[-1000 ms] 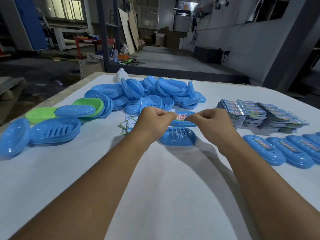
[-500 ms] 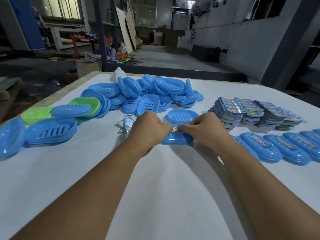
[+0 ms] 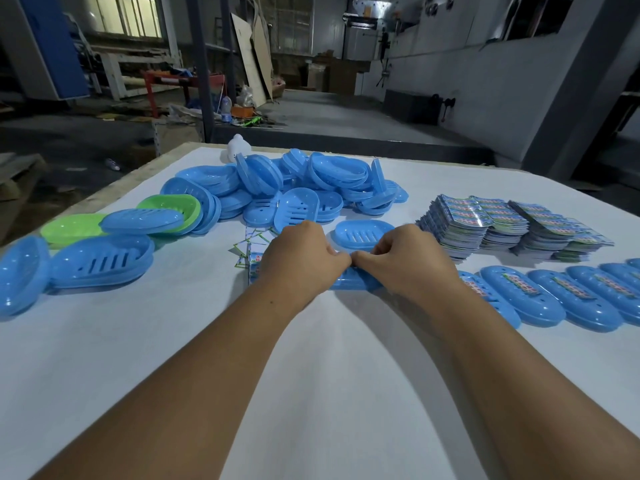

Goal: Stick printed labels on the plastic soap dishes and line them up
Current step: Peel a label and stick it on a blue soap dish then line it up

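Observation:
At the middle of the white table [image 3: 194, 344] lies a blue soap dish [image 3: 350, 283], upside down and mostly covered by my hands. My left hand [image 3: 301, 254] and my right hand [image 3: 405, 258] both curl over it, their fingertips meeting on its top. The printed label is hidden under my fingers. Another blue dish [image 3: 363, 233] lies open side up just behind. To the right runs a row of labelled blue dishes [image 3: 554, 296]. Stacks of printed labels [image 3: 485, 223] stand behind that row.
A heap of unlabelled blue dishes [image 3: 311, 181] fills the back middle. Green dishes [image 3: 69, 230] and large blue ones [image 3: 104, 261] lie at the left. Loose label scraps [image 3: 249, 247] sit beside my left hand. A white object [image 3: 237, 147] stands at the far edge.
A second ago both hands held a label stretched above the dish. They lowered it onto the dish, and now my fingertips have closed together on its top.

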